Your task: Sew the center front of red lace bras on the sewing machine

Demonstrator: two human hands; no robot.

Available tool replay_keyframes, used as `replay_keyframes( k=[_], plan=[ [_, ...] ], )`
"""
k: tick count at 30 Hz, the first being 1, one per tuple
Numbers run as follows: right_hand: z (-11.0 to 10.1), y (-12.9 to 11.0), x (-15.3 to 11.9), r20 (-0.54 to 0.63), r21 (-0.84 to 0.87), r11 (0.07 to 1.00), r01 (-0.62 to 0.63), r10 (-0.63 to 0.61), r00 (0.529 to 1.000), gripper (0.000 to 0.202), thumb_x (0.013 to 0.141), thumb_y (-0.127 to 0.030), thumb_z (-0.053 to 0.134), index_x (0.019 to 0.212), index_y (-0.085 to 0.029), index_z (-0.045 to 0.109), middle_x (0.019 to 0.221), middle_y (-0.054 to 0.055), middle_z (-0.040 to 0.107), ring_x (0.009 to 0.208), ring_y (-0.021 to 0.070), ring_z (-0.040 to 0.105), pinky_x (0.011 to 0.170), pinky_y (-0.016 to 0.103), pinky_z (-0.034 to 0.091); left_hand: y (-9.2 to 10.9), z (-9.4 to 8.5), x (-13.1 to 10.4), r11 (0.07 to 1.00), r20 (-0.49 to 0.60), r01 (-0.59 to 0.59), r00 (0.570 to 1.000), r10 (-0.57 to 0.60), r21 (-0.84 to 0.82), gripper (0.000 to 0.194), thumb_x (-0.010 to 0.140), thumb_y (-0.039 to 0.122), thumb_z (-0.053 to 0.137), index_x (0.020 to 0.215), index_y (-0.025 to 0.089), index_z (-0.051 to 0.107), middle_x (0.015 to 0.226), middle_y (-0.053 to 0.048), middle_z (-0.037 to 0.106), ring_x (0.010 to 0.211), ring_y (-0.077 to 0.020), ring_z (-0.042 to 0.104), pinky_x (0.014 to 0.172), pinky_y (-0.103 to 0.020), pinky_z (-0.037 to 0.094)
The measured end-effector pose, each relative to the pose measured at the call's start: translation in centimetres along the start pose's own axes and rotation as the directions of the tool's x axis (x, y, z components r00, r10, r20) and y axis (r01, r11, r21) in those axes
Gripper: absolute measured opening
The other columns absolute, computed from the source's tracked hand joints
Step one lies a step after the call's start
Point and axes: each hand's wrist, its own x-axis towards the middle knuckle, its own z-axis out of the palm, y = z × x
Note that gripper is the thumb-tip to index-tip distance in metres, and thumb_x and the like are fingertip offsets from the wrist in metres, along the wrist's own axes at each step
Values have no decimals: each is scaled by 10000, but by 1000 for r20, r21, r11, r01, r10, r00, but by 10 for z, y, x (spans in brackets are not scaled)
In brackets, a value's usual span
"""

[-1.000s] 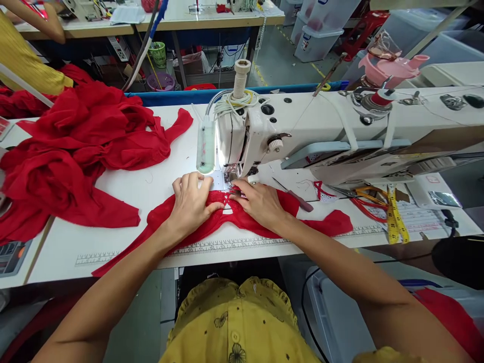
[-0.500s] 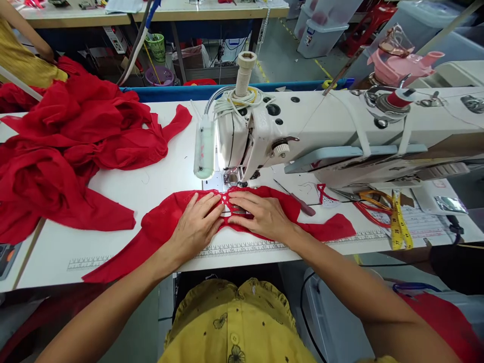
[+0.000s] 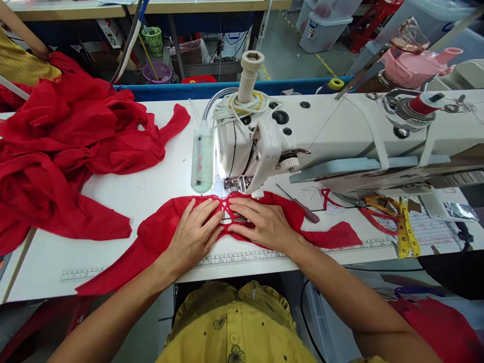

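Observation:
A red lace garment piece (image 3: 155, 228) lies spread across the table just in front of the sewing machine (image 3: 245, 146). My left hand (image 3: 196, 229) rests flat on its left part, fingers stretched toward the machine. On the other side of a criss-cross lattice strip (image 3: 226, 206), my right hand (image 3: 260, 222) presses down on the cloth with its fingers extended. Both palms face the table, and neither hand grips the fabric. The lattice shows between the fingertips, close to the presser foot (image 3: 232, 184). Cloth beneath the hands is hidden.
A heap of red fabric (image 3: 75, 131) covers the table's left side. To the right lie a seam ripper-like tool (image 3: 302, 206), orange-handled scissors (image 3: 381, 206) and a yellow measuring tape (image 3: 406, 232). A printed ruler (image 3: 242, 258) runs along the front edge. Another person's arm (image 3: 22, 27) shows far left.
The camera view has shifted slightly, so the machine and table sit a little differently in the picture. Both hands stay flat on the red piece in nearly the same pose.

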Motion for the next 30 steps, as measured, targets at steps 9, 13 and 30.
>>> replay_keyframes(
  k=[9,13,30],
  plan=[
    [0,0,0,5,-13,1000,-1,1,1000,437,937,-515,633,1246,-209,674,1333,37,673,982,200,734,719,288,613,-1,0,1,1000,-1,7,1000,-7,-23,404,1003,234,513,1401,167,486,1400,-138,595,1337,-287,517,1173,-562,338],
    [0,1,0,13,-9,1000,-12,12,1000,432,941,-517,624,1250,-218,677,1321,56,678,978,201,732,731,290,612,0,1,3,1000,11,16,1000,-16,5,425,1008,245,506,1420,151,468,1392,-138,599,1325,-279,522,1181,-542,328],
    [-2,-7,0,72,-100,991,-84,92,993,472,967,-514,556,1332,-230,650,1376,62,640,921,220,732,613,301,584,1,0,5,999,29,37,999,-38,33,431,1005,256,493,1428,172,483,1381,-128,602,1300,-274,537,1180,-519,326]
  ],
)
